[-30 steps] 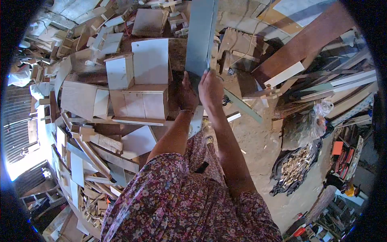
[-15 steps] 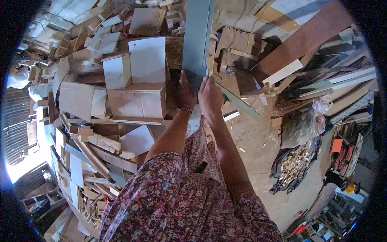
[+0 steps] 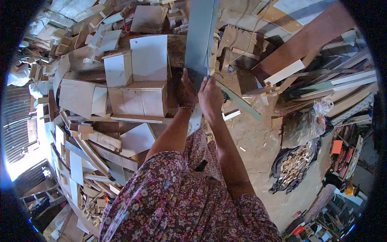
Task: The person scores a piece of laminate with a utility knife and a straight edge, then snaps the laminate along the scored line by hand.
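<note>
A long grey board (image 3: pixel 198 34) runs away from me at the top centre, its near end between my hands. My left hand (image 3: pixel 187 89) is at the board's near left corner, thumb pointing up along the edge, other fingers hidden beneath or in shadow. My right hand (image 3: pixel 210 97) is closed at the near right corner, its fingertips pinching something thin and dark on the board's edge, too small to name. Left of the board stands a wooden box piece with white panels (image 3: pixel 139 101).
A brown plank (image 3: pixel 300 44) leans at the upper right, with a white strip beside it. Scrap wood (image 3: pixel 94 161) is piled on the left. On the floor at right lie a dark cloth with wood chips (image 3: pixel 296 165) and a plastic bag (image 3: pixel 318 117).
The board and nearby pieces appear slightly farther right in view. Both hands keep nearly the same position at the board's near end.
</note>
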A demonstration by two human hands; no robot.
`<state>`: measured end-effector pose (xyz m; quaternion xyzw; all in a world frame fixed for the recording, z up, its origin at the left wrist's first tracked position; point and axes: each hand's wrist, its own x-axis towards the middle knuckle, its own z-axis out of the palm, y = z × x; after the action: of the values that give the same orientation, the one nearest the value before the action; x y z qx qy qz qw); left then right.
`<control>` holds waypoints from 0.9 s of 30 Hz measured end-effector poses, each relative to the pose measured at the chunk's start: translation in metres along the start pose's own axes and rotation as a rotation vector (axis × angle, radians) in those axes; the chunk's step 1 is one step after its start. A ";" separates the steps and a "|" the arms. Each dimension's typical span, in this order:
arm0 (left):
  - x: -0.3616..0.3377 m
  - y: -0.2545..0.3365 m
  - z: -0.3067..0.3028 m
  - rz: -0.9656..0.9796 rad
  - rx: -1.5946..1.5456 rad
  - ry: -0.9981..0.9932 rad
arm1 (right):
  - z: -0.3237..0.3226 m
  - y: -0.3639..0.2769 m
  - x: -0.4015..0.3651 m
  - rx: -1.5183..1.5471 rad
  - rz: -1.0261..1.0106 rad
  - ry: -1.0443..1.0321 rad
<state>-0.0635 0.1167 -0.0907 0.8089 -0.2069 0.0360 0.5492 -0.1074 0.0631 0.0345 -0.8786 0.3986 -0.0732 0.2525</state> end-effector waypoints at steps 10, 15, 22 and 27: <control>0.003 0.005 -0.006 -0.207 0.065 -0.072 | 0.007 -0.006 0.010 0.070 -0.044 0.016; -0.006 -0.043 0.017 0.048 0.339 0.025 | 0.008 0.004 -0.009 -0.010 0.016 -0.034; 0.007 -0.008 0.006 0.056 0.332 0.034 | 0.005 -0.015 0.043 0.026 -0.057 0.082; 0.009 0.014 -0.004 0.022 0.109 0.048 | 0.013 0.005 -0.028 -0.005 -0.002 0.019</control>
<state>-0.0598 0.1136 -0.0738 0.8342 -0.2004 0.0726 0.5087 -0.1256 0.0860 0.0223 -0.8791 0.4000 -0.0806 0.2464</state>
